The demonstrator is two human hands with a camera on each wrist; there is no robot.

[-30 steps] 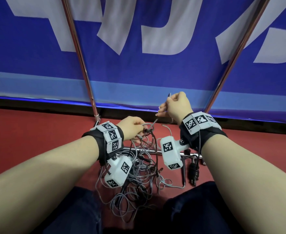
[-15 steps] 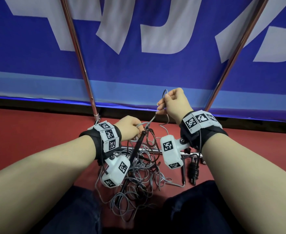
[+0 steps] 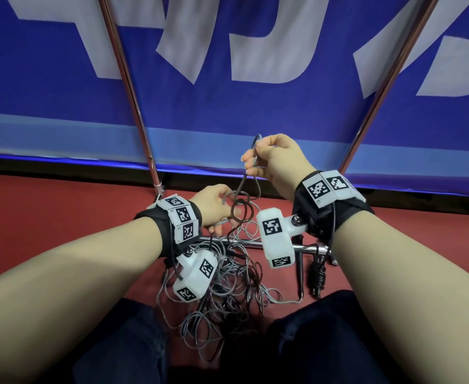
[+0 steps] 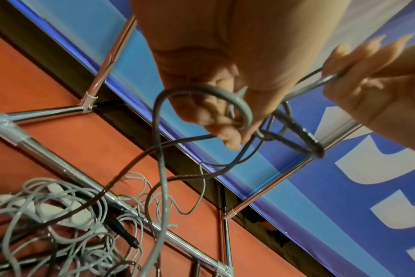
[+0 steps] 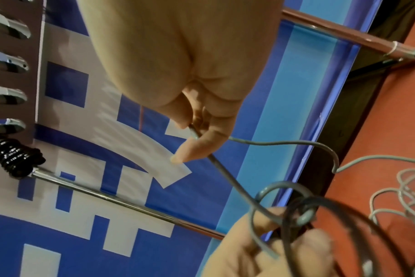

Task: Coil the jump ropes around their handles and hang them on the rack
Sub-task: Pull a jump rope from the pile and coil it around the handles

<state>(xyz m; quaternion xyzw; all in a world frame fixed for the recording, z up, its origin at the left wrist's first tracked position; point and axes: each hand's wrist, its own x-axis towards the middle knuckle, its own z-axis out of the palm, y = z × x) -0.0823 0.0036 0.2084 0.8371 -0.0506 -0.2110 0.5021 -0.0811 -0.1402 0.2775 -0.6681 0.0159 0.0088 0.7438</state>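
Observation:
A tangle of grey and dark jump ropes lies on the red floor between my knees. My left hand grips small loops of grey rope and dark rope above the tangle. My right hand is higher and to the right, and pinches a strand of the grey rope that runs down to the left hand. In the left wrist view the right hand holds that strand taut. The rack's chrome bar lies low behind the tangle. I cannot tell which handles belong to the held rope.
A black coiled rope hangs on the rack at the right, seen on a hook in the right wrist view. Chrome hooks line the rack. Slanted rack poles stand before a blue banner. My knees frame the tangle.
My right hand has risen a little, drawing the grey strand up. Loops of grey and dark rope now sit at my left hand, which has stayed about where it was.

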